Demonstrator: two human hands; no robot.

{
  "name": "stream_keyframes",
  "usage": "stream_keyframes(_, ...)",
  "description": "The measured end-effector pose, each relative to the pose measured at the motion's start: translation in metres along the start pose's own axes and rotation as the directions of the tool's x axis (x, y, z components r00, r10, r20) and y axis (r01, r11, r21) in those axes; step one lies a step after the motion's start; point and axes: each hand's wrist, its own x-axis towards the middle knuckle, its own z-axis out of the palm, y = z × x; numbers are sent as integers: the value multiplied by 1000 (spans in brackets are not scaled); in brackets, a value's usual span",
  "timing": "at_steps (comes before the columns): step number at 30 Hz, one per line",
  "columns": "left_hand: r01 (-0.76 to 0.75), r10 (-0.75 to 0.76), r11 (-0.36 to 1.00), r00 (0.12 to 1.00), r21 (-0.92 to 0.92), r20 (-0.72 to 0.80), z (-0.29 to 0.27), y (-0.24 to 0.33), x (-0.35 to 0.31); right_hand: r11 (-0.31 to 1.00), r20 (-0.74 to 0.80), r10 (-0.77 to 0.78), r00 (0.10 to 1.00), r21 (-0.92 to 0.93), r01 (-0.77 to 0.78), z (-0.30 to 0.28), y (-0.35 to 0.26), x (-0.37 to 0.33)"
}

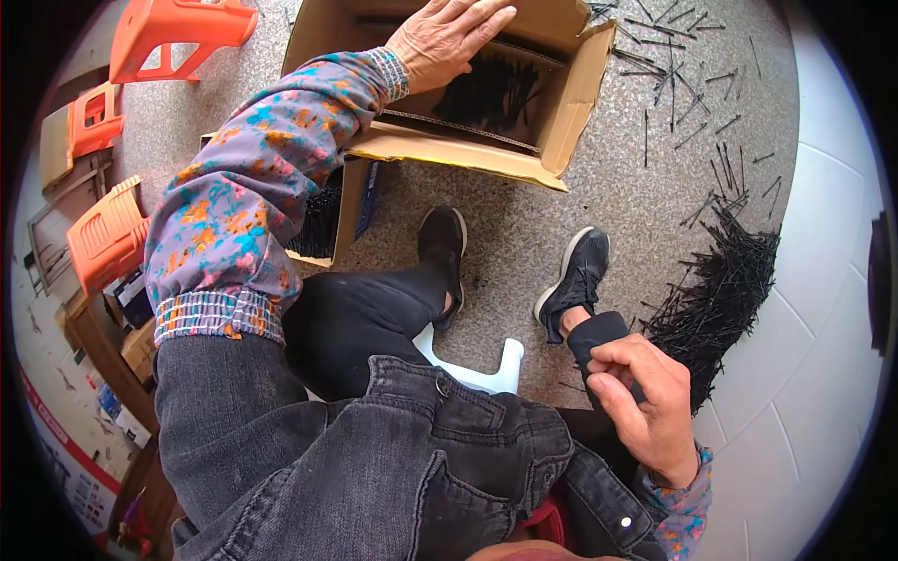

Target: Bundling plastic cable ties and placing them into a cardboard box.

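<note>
My left hand (447, 39) reaches forward with fingers spread and rests on the inner edge of an open cardboard box (571, 103) that holds a heap of thin black sticks (491, 92). My left arm wears a flowered sleeve cover. My right hand (645, 402) sits low by my right knee, fingers curled, thumb pressed to the forefinger; whether it pinches anything I cannot make out. Just right of it lies a big pile of the same black sticks (725, 290) on the speckled floor. My feet in black shoes (571, 280) rest between box and pile.
A smaller cardboard box (348, 210) with black sticks stands under my left arm. Orange plastic stools (178, 33) lie at the upper left. Loose sticks (673, 75) are scattered at the upper right. A white stool (486, 374) is under me. White tiles lie to the right.
</note>
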Motion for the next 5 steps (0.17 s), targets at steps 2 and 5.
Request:
stream_keyframes(2,-12,14,999,999,45,-49,7,-2,-2,1000,-8,-1,1000,-1,0,0,0,0)
stream_keyframes(5,-18,63,945,990,-326,128,-11,-9,-7,1000,9,-12,1000,-8,13,-1,0,-1)
